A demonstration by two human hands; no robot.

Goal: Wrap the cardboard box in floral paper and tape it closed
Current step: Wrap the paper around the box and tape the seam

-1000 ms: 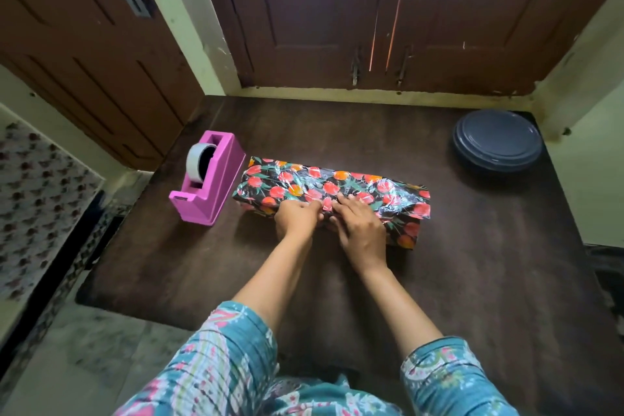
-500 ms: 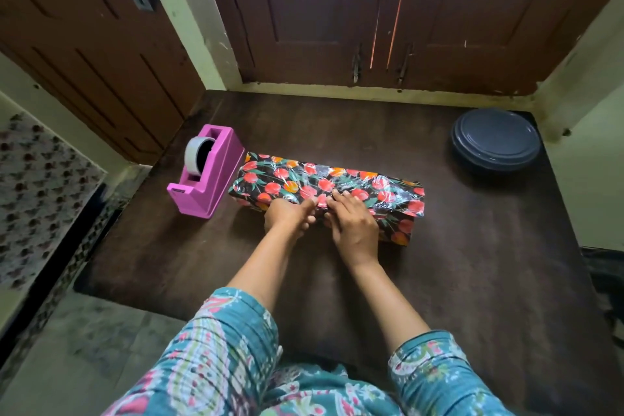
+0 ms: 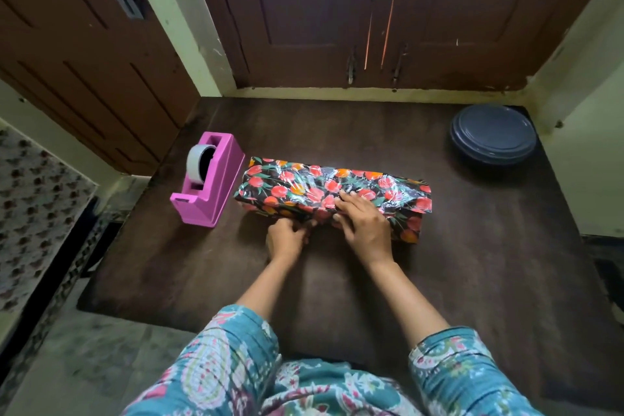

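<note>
A long box wrapped in glossy black floral paper (image 3: 304, 187) lies across the middle of the dark wooden table (image 3: 472, 263). My right hand (image 3: 366, 228) lies flat on the box's near top edge, fingers spread, pressing the paper down. My left hand (image 3: 287, 240) is curled against the box's near side, low at the table, pinching the paper's edge. The cardboard itself is hidden under the paper. A pink tape dispenser (image 3: 211, 179) with a roll of clear tape stands just left of the box.
A round dark blue lid or plate (image 3: 493, 135) rests at the table's far right corner. Brown wooden doors and a pale wall close off the far side. The table's left edge drops to a tiled floor (image 3: 50, 348).
My left hand has slid down from the box's top to its near side. My right hand stays pressed on the box.
</note>
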